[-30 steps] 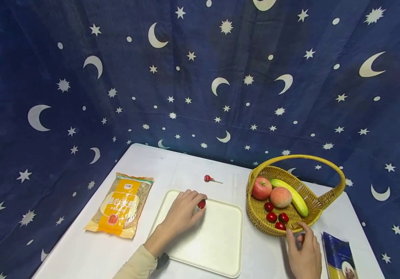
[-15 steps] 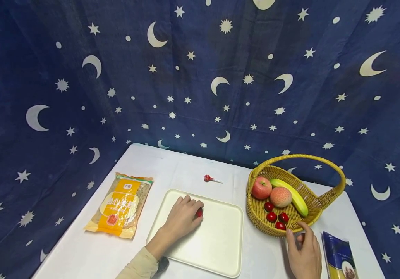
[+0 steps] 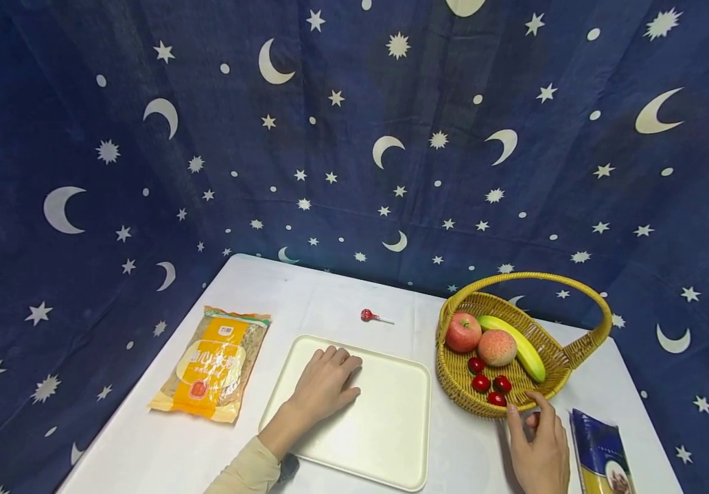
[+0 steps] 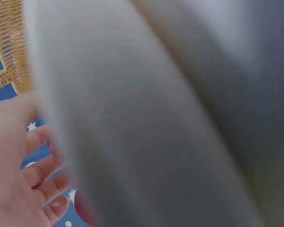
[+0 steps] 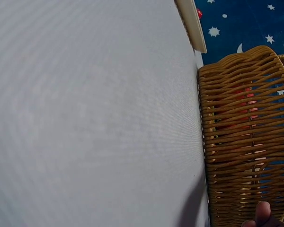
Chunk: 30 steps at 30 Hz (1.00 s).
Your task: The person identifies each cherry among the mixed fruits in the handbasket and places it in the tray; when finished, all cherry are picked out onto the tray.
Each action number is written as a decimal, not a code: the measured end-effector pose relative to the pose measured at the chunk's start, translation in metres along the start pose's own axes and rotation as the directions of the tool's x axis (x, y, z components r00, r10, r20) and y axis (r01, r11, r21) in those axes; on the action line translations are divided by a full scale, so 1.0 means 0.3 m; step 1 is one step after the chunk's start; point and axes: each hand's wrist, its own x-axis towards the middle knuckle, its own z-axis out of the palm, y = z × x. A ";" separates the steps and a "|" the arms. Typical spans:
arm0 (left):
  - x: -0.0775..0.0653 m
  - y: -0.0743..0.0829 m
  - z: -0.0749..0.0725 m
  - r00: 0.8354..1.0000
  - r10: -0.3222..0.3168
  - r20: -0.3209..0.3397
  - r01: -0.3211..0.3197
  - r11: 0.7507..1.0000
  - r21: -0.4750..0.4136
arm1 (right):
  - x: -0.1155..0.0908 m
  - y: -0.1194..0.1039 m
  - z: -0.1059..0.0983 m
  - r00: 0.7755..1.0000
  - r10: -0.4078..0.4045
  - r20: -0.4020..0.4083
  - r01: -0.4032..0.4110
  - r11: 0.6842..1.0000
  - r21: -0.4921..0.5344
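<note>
Over the cream tray (image 3: 390,439), my left hand (image 3: 323,384) lies palm down, with thumb and index finger apart. In the left wrist view its fingers (image 4: 42,168) look loosely spread. A red cherry (image 4: 85,212) shows low beside the little finger there, partly cut off by a blurred grey surface; the head view has it hidden beneath the hand. At the near rim of the wicker basket (image 3: 451,384), my right hand (image 3: 541,449) grips with thumb and index over the edge. Inside are an apple (image 3: 463,333), a peach (image 3: 497,348), a banana (image 3: 521,346) and several cherries (image 3: 480,383).
A red lollipop (image 3: 368,315) lies behind the tray. To the left is an orange-and-clear food packet (image 3: 212,363); a blue-and-yellow packet (image 3: 604,449) lies right of my right hand. A starry blue curtain (image 3: 342,171) hangs behind the white table (image 3: 305,295).
My left hand has drawn slightly back toward me over the tray, and the cherry between its thumb and index has gone out of sight beneath it. The right hand stays at the basket rim.
</note>
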 end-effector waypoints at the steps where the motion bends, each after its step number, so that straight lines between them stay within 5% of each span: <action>1: 0.002 0.001 -0.001 1.000 -0.001 0.005 0.001 1.000 0.000 | 0.000 0.001 0.000 1.000 -0.003 -0.005 0.003 1.000 0.001; 20: 0.097 0.060 -0.048 0.993 0.111 -0.032 -0.111 0.994 0.014 | 0.002 0.010 0.006 1.000 0.001 0.002 -0.001 1.000 0.000; 30: 0.197 0.135 -0.098 0.980 0.195 -0.028 -0.195 0.981 0.024 | 0.001 0.000 0.003 1.000 0.023 0.017 -0.023 1.000 -0.011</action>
